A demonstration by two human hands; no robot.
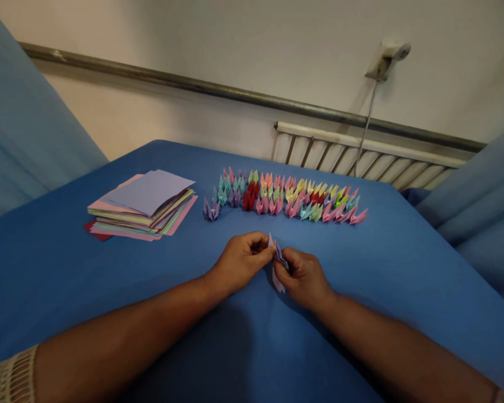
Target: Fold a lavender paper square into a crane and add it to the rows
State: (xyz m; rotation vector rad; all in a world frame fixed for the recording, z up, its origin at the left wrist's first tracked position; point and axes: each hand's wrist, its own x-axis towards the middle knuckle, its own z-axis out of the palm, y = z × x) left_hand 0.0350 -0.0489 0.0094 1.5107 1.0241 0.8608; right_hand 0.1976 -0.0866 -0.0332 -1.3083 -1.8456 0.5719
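Note:
Between my two hands is a lilac origami crane (279,282), partly folded, with narrow points sticking up and down. My left hand (248,258) pinches its upper left point between thumb and fingers. On the other side, my right hand (304,275) grips the folded body, its fingers covering much of the paper. Beyond the hands stand rows of finished paper cranes (277,206) in pink, red, yellow, green, teal and purple. A single purple crane (211,209) sits at the left end of the front row.
A stack of coloured paper sheets (151,193), lilac on top, lies at the left of the blue-covered table (185,341). Behind are a wall rail (201,85), a radiator (340,148) and a socket with a plugged-in cord (382,60). Blue curtains (29,123) hang at both sides.

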